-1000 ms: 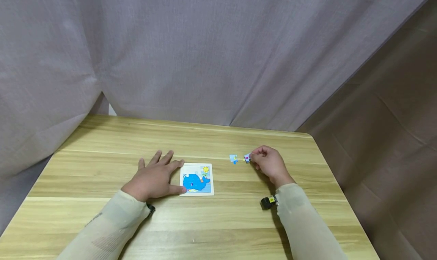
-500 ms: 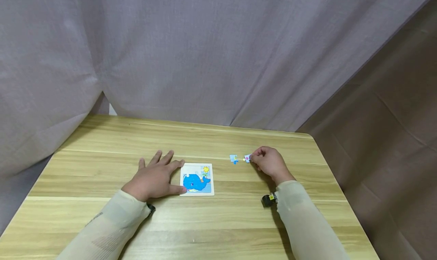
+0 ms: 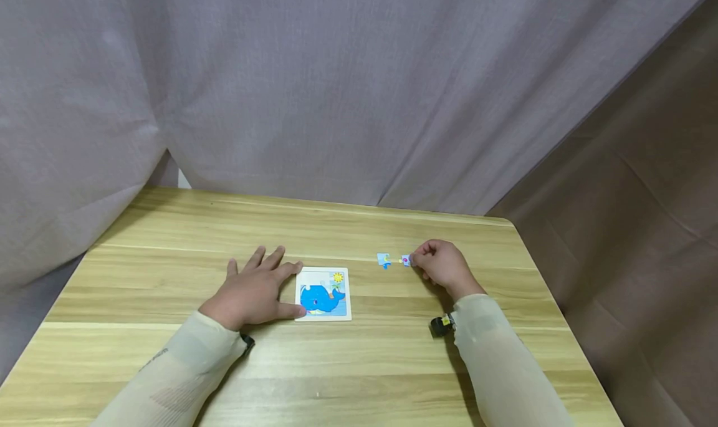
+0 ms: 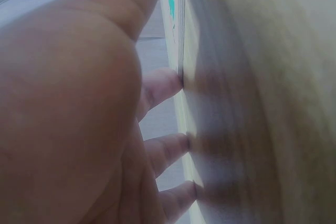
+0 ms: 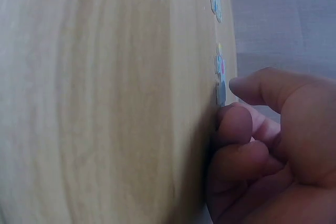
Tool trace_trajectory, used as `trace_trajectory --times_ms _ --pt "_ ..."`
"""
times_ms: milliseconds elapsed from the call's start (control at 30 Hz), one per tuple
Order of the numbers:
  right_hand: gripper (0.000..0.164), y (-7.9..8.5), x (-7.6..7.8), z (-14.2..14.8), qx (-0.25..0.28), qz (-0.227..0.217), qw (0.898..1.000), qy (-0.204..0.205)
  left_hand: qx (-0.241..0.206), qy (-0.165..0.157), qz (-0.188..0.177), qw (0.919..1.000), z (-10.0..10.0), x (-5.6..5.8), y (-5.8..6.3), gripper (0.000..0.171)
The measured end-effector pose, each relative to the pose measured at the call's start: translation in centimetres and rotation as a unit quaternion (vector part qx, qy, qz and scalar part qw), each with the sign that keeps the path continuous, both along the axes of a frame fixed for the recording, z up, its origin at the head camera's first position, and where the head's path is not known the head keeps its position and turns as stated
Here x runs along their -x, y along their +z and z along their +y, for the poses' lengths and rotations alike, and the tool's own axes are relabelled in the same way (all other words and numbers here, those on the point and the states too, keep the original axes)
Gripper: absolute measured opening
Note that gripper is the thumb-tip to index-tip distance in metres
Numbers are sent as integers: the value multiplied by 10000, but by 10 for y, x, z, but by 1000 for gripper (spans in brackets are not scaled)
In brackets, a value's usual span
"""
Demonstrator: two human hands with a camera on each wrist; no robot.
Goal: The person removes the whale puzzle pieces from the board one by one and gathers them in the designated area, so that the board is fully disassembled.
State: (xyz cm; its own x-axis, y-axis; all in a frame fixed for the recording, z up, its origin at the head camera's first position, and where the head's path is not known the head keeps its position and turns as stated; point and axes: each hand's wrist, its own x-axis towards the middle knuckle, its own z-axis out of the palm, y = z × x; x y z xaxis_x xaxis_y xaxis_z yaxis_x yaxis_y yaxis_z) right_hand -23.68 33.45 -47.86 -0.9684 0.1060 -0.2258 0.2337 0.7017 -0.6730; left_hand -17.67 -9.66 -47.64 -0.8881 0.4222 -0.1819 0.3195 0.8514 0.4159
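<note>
A square puzzle board [image 3: 322, 318] with a pale border and a blue whale picture lies flat on the table. My left hand [image 3: 252, 296] rests at its left side, fingers spread, with thumb and index fingertip on the border. To the right, my right hand [image 3: 445, 268] has curled fingers and thumb at the right edge of a small puzzle piece [image 3: 406, 260] with a pink mark. That puzzle piece [image 5: 220, 72] lies low at the tabletop in the right wrist view, its near end under the thumb. Another light-blue puzzle piece [image 3: 384, 260] lies just left of it.
The wood-grain table [image 3: 336, 371] ends at a back edge against a grey curtain [image 3: 314, 103]. A brown curtain [image 3: 634, 227] hangs along the right. A small black device [image 3: 440, 326] sits at the right wrist.
Both hands stay almost still. The puzzle piece at the right fingertips shifts slightly in tilt and sheen; the board and the other piece stay in place.
</note>
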Motion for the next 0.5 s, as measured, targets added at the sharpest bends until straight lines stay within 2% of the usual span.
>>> trace_trajectory --times_ms 300,500 --pt "15 0 1 0 58 64 9999 63 21 13 16 10000 0 0 -1 98" --pt "18 6 0 -4 142 125 9998 117 34 5 0 10000 0 0 -3 98"
